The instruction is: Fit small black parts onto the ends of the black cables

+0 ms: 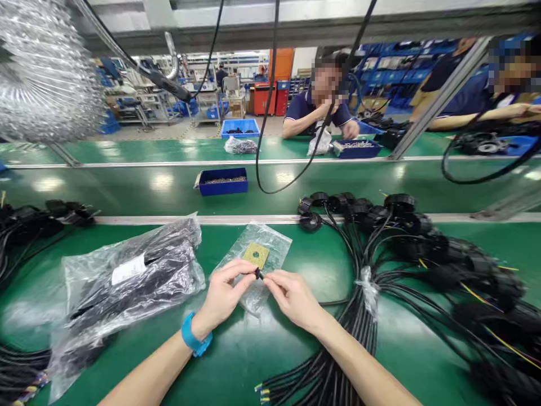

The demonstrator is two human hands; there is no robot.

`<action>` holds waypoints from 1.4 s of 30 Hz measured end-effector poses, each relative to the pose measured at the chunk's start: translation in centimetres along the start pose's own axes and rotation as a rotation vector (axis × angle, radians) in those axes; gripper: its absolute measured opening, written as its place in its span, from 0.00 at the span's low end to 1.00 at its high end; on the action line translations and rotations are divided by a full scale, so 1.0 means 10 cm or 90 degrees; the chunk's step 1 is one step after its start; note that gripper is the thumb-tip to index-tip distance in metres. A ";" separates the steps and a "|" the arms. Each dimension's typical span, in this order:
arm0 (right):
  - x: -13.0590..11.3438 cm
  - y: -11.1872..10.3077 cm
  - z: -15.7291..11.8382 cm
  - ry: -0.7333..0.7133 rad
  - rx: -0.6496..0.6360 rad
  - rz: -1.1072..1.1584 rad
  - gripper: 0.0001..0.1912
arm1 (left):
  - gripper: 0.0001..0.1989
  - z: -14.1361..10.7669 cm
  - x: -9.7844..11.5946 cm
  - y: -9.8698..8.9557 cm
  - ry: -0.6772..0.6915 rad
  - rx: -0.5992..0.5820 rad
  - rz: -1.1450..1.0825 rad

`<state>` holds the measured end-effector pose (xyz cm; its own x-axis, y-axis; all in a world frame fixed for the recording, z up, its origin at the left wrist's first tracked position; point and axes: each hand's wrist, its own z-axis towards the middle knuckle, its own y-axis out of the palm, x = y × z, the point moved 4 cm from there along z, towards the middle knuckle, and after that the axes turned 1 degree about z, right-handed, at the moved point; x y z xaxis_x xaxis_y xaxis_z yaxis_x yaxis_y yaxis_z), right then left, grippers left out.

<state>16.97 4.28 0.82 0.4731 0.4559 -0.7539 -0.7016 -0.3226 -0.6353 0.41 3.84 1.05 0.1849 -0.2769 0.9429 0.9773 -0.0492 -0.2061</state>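
My left hand (pixel 226 290), with a blue band at the wrist, pinches a small black part (pixel 257 273) between thumb and fingertips. My right hand (pixel 291 296) is closed on the other side, its fingertips on a thin dark piece (pixel 261 276) that meets the black part. Just beyond the fingers, a yellow square plate (pixel 256 255) with a round hole lies on a clear plastic bag (pixel 276 243). A black cable (pixel 333 303) runs from the bundle toward my right wrist.
Left of my hands lies a large plastic bag of black parts (pixel 147 282). A tied bundle of black cables (pixel 357 327) with round black housings (pixel 401 206) spreads to the right. Ahead are a blue bin (pixel 224 189), a hanging cable (pixel 258 163) and a seated person (pixel 316 113).
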 end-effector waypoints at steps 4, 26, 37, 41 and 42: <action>0.03 -0.06 -0.01 0.005 0.071 0.012 0.08 | 0.08 0.02 0.01 -0.04 -0.009 -0.066 0.056; -0.03 -0.03 -0.05 -0.093 0.098 -0.161 0.05 | 0.08 -0.06 -0.13 0.05 -0.052 -0.075 -0.021; 0.04 0.02 0.02 0.028 -0.011 -0.032 0.11 | 0.08 -0.06 -0.14 0.09 -0.015 -0.066 -0.001; 0.08 -0.02 0.02 0.090 0.010 -0.034 0.10 | 0.09 -0.02 -0.21 0.04 -0.074 -0.040 -0.029; 0.09 -0.02 0.02 0.093 0.017 -0.032 0.09 | 0.09 -0.02 -0.23 0.03 -0.090 -0.033 -0.039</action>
<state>17.46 4.90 0.32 0.5785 0.3445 -0.7393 -0.6888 -0.2791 -0.6691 0.25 4.30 -1.22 0.1418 -0.1349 0.9807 0.9811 -0.1129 -0.1573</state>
